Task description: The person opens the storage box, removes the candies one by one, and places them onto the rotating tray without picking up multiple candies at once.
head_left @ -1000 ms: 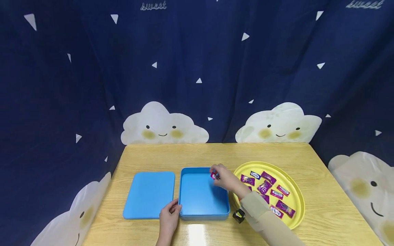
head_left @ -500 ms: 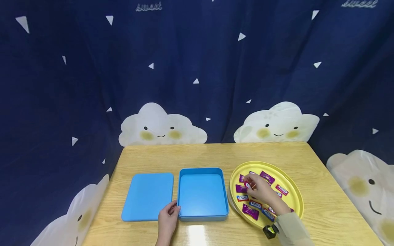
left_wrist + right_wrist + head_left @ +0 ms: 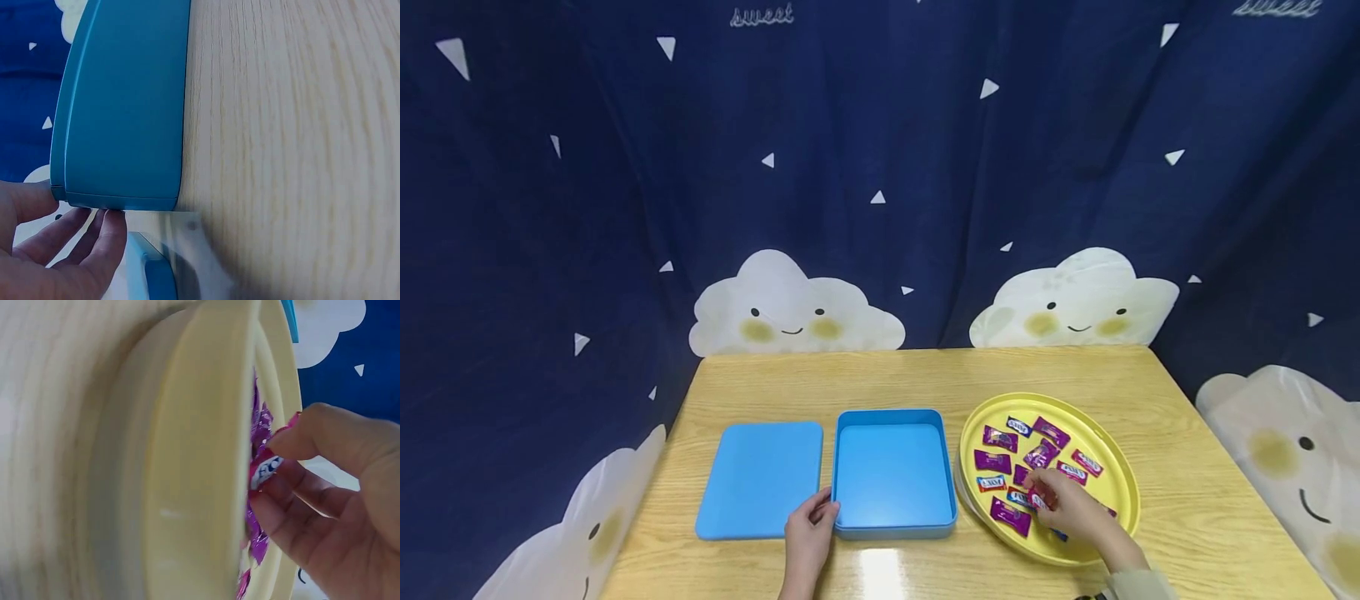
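Observation:
My right hand pinches a small red-wrapped candy with a white label between thumb and fingers. It is over the near part of a round yellow tray, where purple, red and blue wrapped candies lie spread out. A purple candy lies just left of the fingers. My left hand holds the near left corner of a square blue box, thumb at the rim and fingers against the left wall. The left wrist view shows those fingertips touching the box's outer side.
A flat blue lid lies left of the box on the wooden table. The yellow tray stands close to the box's right side. Behind the table hangs a dark blue curtain with clouds and triangles.
My right hand has moved from above the blue box right to the tray, then a little nearer and further right, a red candy in its fingers throughout. The left hand stays at the box corner.

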Demonstrator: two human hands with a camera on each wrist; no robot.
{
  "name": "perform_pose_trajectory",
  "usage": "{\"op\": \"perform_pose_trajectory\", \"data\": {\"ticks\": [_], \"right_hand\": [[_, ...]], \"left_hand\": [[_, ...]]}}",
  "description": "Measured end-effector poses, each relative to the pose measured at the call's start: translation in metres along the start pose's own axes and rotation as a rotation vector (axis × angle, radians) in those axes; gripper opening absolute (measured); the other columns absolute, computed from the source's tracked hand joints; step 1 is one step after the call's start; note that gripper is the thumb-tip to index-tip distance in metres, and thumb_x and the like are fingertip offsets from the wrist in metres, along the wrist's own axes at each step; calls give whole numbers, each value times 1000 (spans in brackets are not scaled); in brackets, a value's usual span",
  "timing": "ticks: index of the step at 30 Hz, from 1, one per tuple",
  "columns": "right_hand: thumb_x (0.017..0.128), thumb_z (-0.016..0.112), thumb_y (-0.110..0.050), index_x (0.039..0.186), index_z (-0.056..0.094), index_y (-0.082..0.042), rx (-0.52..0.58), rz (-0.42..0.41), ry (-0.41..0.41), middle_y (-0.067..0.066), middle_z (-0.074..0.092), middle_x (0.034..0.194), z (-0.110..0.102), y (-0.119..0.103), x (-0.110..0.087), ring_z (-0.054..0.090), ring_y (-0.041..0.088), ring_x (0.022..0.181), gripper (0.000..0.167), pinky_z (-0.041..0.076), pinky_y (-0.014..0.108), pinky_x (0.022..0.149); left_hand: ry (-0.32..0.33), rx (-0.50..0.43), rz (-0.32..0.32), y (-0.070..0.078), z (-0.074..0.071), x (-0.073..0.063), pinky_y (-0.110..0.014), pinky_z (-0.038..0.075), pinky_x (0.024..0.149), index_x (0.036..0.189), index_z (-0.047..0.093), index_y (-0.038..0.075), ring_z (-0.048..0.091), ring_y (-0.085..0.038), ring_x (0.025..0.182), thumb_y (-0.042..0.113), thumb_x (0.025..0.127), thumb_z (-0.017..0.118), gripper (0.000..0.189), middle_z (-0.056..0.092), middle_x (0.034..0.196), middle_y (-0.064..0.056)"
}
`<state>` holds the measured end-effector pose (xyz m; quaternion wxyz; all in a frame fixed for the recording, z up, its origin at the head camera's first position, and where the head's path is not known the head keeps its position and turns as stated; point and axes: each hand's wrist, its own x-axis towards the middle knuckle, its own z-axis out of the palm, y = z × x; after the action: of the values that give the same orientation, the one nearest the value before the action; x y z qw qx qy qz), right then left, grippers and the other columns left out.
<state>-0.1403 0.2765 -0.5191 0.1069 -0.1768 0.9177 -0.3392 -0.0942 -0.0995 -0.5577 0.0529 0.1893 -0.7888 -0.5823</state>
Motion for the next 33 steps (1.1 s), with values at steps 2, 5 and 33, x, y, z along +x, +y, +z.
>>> {"op": "perform_pose_trajectory", "data": {"ticks": [2, 5, 33], "right_hand": [[67, 65, 2, 96, 57, -5, -4, -24, -22, 0, 50, 81, 2, 3, -5, 43, 7, 69, 31, 41, 20, 56], [65, 65, 3, 93, 55, -6, 10, -52, -60, 0, 49, 78, 4, 5, -10, 43, 6, 66, 31, 39, 20, 55], [53, 67, 13, 79, 57, -9, -141, -171, 24, -5, 48, 73, 28, 9, -19, 42, 4, 65, 36, 40, 23, 54]], "left_hand": [[1, 0, 2, 0, 0, 0, -30, 54, 68, 112, 61, -8, 64, -26, 86, 4, 84, 62, 30, 66, 97, -19], [5, 1, 8, -1, 0, 0, -30, 54, 68, 111, 61, -8, 64, -26, 86, 4, 84, 62, 29, 66, 96, -19], [3, -12, 17, -2, 1, -1, -29, 54, 67, 111, 62, -7, 64, -26, 86, 2, 84, 62, 29, 66, 97, -20]]}}
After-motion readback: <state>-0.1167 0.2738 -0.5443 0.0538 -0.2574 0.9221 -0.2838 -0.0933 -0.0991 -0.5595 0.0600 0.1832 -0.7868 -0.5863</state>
